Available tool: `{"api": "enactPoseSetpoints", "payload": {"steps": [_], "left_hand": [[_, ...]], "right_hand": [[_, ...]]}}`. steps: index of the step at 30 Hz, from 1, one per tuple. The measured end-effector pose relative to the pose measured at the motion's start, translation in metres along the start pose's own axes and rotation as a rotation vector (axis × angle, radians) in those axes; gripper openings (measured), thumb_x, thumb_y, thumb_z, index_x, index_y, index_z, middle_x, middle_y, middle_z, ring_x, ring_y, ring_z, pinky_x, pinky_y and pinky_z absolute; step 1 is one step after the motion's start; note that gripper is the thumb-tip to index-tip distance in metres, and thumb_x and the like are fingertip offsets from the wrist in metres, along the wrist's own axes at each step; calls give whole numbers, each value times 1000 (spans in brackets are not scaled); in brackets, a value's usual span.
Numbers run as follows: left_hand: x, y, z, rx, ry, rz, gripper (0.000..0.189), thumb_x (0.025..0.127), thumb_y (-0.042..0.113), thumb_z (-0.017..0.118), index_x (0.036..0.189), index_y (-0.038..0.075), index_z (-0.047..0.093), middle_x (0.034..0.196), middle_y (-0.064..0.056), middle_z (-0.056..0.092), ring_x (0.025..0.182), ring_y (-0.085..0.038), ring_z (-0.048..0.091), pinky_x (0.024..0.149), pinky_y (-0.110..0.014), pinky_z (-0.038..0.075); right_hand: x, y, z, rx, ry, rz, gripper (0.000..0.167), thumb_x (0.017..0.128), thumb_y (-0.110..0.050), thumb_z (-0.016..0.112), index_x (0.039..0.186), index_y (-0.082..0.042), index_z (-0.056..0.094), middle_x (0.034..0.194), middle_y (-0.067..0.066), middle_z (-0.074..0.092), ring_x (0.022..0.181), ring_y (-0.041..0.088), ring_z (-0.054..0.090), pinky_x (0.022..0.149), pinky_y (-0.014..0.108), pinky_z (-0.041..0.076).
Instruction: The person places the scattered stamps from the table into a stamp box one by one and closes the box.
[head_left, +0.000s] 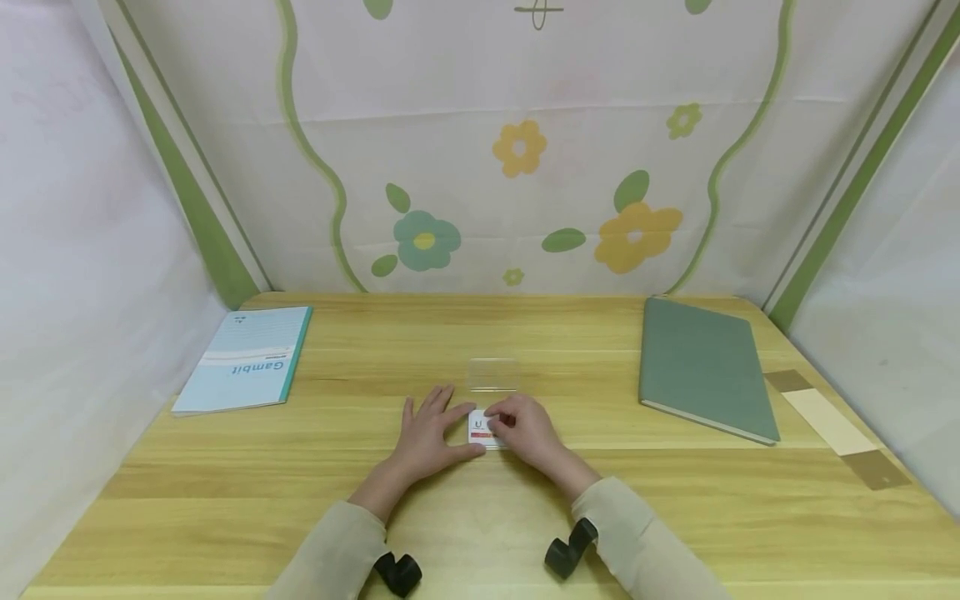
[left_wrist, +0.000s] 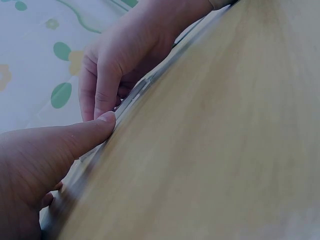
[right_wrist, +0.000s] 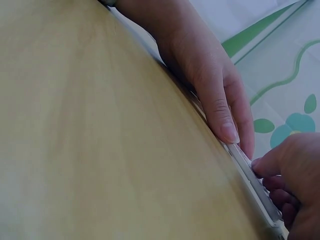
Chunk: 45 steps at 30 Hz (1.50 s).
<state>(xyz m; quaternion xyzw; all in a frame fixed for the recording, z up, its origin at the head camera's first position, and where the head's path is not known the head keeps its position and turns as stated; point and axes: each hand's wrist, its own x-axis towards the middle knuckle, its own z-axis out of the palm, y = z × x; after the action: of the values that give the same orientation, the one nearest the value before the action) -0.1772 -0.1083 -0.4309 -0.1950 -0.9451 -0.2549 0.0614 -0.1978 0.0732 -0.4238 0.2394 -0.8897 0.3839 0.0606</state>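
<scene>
A small white card (head_left: 478, 423) with dark print and a red-orange stripe lies flat on the table between my hands. A clear plastic edge (right_wrist: 257, 192) shows along its near side, like a thin holder under it. My left hand (head_left: 429, 437) holds it at the left end, index fingertip at the far corner and thumb at the near edge, other fingers spread. My right hand (head_left: 531, 429) pinches at the right part with bent fingers, which cover that end. Just beyond lies a clear rectangular plastic piece (head_left: 492, 375), touched by neither hand.
A light blue notebook (head_left: 243, 358) lies at the table's left. At the right are a green hardcover book (head_left: 705, 367) and a brown-and-cream strip (head_left: 832, 425) along the edge. A flowered cloth (head_left: 465, 175) stands behind the wooden table (head_left: 390, 333).
</scene>
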Motion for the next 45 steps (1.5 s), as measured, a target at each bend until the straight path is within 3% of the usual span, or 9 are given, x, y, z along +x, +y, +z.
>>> {"api": "enactPoseSetpoints", "payload": {"steps": [12,18,26,37,45], "left_hand": [[0,0,0,7,-1,4,64,70,57,59,121,19,52,135,-17,29,125,-31,18,92,-58,0],[0,0,1,4,0,2,65,70,57,58,121,19,52,134,-16,30,125,-31,18,92,-58,0],[0,0,1,7,-5,-7,66,69,59,58,122,20,51,135,-15,29,125,-31,17,93,-58,0],[0,0,3,-3,-1,3,66,69,57,59,122,19,51,135,-16,29,125,-30,17,93,-57,-1],[0,-1,2,-2,-4,-2,66,69,57,60,122,19,51,135,-16,29,125,-30,17,93,-58,-1]], "right_hand": [[-1,-3,-2,-31,-13,17,9,76,-8,65,84,-7,67,69,-7,48,66,10,43,60,26,36],[2,-6,-12,62,1,56,13,77,-5,63,90,-3,65,67,-4,48,64,11,44,57,25,39],[1,-7,-47,224,-7,115,19,78,-6,62,96,0,63,73,0,54,67,16,49,53,25,42],[-24,27,-66,212,-43,152,24,76,-8,65,98,0,62,83,4,58,75,17,52,67,30,44],[-35,46,-64,212,-90,132,27,75,-14,67,99,-2,63,89,3,56,79,18,50,66,27,43]]}}
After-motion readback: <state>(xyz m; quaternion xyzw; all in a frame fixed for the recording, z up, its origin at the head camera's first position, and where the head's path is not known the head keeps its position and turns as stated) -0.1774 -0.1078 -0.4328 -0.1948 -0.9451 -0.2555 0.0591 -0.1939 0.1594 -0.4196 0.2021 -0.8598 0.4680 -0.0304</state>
